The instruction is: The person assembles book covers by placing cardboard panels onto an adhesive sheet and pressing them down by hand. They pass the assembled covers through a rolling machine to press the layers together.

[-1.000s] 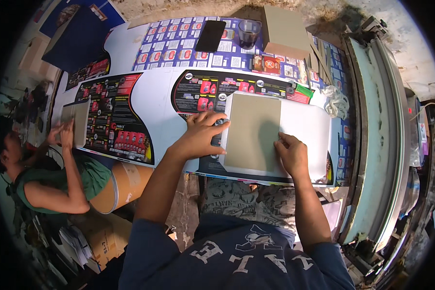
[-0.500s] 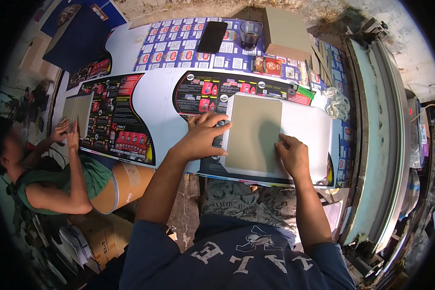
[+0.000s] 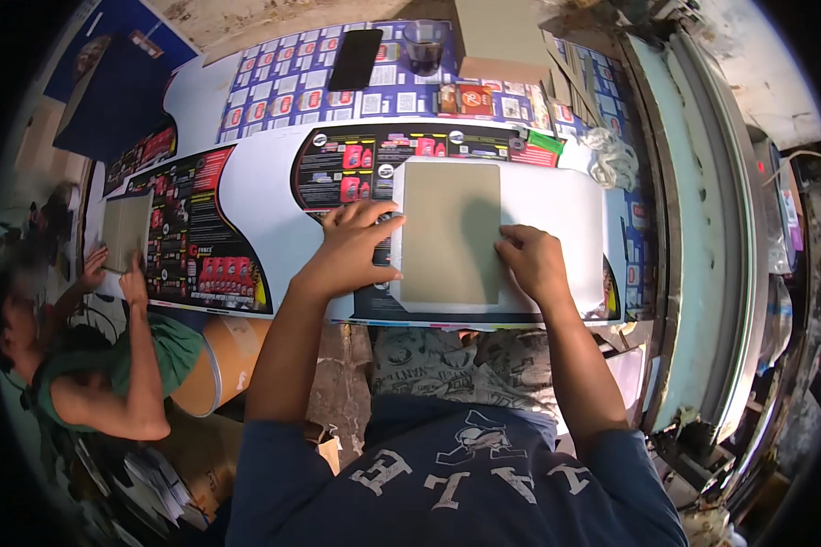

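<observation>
A flat grey cardboard sheet lies on a larger white sheet with cut corners. My left hand has its fingers spread, with thumb and fingertips at the left edge of the white sheet beside the cardboard. At the cardboard's right edge, my right hand is closed, fingertips bent together on that edge. Beneath them is a printed black poster sheet with red product pictures. My right hand's shadow and another round shadow fall on the cardboard.
A co-worker at the left handles another grey board. Along the back are a black phone, a glass of dark drink, a small red-brown packet, a cardboard stack and a white rag. A metal rail borders the right.
The view has shifted, so the table's contents appear further left and higher. Both my hands keep their places at the cardboard's edges. The co-worker's hands have moved slightly at the other board.
</observation>
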Demonstrator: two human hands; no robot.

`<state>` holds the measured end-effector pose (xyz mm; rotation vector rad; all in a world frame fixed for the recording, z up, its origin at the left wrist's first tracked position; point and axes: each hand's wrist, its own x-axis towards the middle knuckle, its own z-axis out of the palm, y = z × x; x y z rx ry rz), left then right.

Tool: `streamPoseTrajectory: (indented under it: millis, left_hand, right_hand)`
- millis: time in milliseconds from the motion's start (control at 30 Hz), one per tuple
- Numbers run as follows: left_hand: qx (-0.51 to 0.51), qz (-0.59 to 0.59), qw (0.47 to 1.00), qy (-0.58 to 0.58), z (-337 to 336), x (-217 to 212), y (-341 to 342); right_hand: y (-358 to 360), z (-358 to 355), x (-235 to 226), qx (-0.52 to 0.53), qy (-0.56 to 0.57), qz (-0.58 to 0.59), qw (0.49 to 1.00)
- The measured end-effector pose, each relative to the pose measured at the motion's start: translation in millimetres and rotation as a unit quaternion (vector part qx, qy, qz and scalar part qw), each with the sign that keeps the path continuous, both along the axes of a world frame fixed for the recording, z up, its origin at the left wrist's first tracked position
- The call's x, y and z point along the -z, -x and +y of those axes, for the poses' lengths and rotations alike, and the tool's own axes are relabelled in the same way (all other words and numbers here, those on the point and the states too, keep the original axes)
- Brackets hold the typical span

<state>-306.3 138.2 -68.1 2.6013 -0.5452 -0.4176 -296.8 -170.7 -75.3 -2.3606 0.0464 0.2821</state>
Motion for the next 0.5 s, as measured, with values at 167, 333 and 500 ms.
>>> streamPoseTrajectory:
  millis: [167,333,500]
  left_hand:
    - [0.004,-0.007,1.000,0.001,-2,2,-1]
    - [0.007,-0.010,1.000,0.002,-2,1,-2]
    - [0.012,-0.023,1.000,0.016,5,6,1]
  right_hand:
    - [-6,5,-1,0.001,0.056,0.008,0.998]
    - [-8,7,2,-0.008,0.076,-0.005,0.997]
    - [-8,9,-4,0.009,0.043,0.022,0.999]
